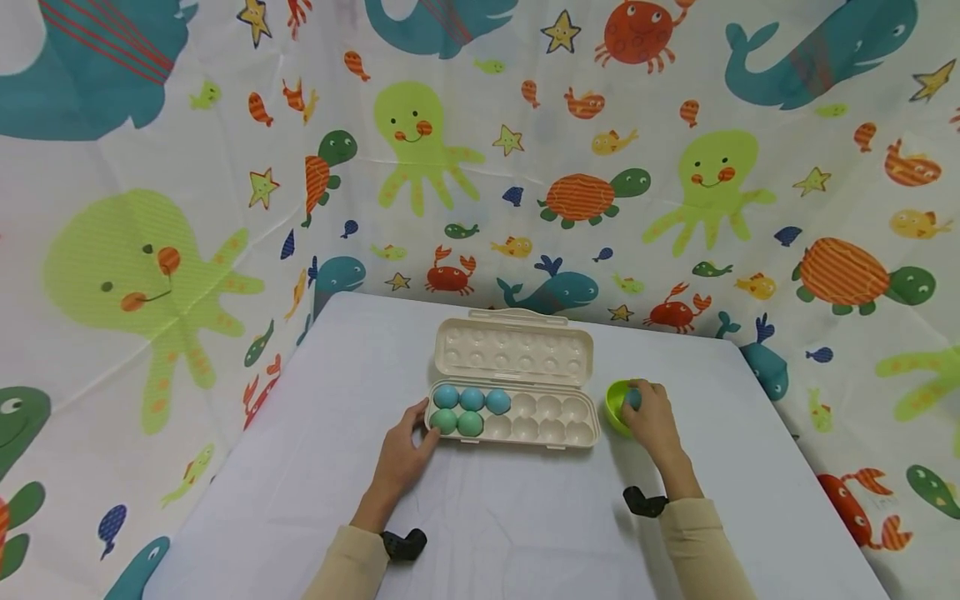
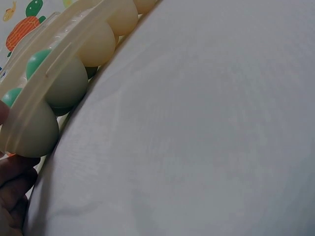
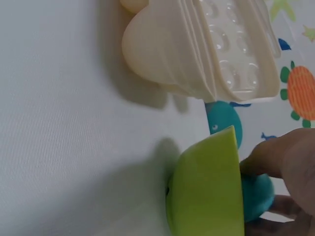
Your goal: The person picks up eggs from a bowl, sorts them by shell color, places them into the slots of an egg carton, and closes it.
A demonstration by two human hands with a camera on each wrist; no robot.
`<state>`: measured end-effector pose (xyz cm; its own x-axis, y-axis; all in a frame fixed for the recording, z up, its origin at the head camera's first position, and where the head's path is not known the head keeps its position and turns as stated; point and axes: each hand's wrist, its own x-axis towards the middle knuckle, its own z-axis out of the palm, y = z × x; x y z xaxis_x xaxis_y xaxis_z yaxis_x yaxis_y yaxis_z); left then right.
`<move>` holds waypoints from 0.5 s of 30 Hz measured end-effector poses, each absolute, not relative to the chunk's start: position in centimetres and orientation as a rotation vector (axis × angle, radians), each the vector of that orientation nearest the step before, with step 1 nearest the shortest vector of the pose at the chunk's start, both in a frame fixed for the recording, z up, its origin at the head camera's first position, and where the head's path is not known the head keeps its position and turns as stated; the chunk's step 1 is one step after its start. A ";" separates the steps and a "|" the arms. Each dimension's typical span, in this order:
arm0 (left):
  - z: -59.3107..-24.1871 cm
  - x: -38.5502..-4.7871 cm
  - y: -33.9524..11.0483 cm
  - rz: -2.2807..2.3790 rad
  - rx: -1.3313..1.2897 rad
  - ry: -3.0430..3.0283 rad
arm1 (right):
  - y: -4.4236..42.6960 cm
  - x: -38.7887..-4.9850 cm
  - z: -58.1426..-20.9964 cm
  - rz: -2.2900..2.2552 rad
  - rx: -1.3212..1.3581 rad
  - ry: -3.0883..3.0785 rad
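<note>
My left hand [image 1: 402,454] grips the left end of a cream egg carton [image 1: 517,440], with its fingers curled at the corner in the left wrist view. The carton's lid [image 1: 513,343] is folded back. Three blue eggs [image 1: 472,399] sit in the back row, and two green eggs [image 1: 470,423] in the front row, all toward the left. To the carton's right stands a lime-green bowl [image 1: 617,408]. Over the bowl, my right hand [image 1: 654,419] pinches a blue egg [image 3: 258,195] at the rim. The inside of the bowl is mostly hidden.
A white cloth covers the table [image 1: 525,517]. Behind it and at the sides hangs a curtain [image 1: 480,167] printed with sea animals. Black bands [image 1: 405,545] are on both wrists.
</note>
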<state>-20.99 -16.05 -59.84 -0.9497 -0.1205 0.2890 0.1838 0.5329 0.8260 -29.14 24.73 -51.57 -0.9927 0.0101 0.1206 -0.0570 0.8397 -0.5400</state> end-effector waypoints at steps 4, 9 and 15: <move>-59.9 -21.1 -16.1 -1.365 -0.056 -2.456 | 24.0 -29.0 -51.0 0.952 -0.051 -2.755; -59.9 -21.1 -16.1 -1.362 -0.046 -2.452 | 22.7 -28.5 -50.3 1.000 -0.077 -2.688; -59.8 -20.9 -15.9 -1.384 -0.040 -2.454 | 21.3 -27.8 -50.1 0.992 0.024 -2.686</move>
